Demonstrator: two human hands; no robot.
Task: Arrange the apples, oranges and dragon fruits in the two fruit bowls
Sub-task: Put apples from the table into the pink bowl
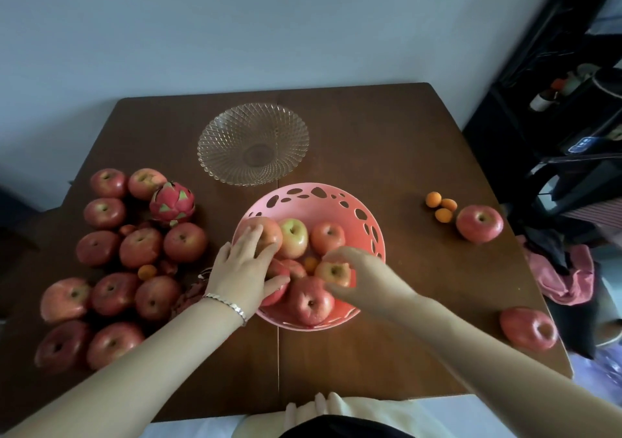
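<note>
Both hands work in the pink bowl (368, 222) at desk (387, 154) centre. Left hand (244, 269) lies on an apple (266, 232) at nine o'clock, fingers spread, seemingly steadying the pile. Right hand (353, 269) has fingers clamped on a second apple (333, 272). The glass bowl (253, 144) waits at twelve o'clock; a dragon fruit (172, 202) sits at ten.
</note>
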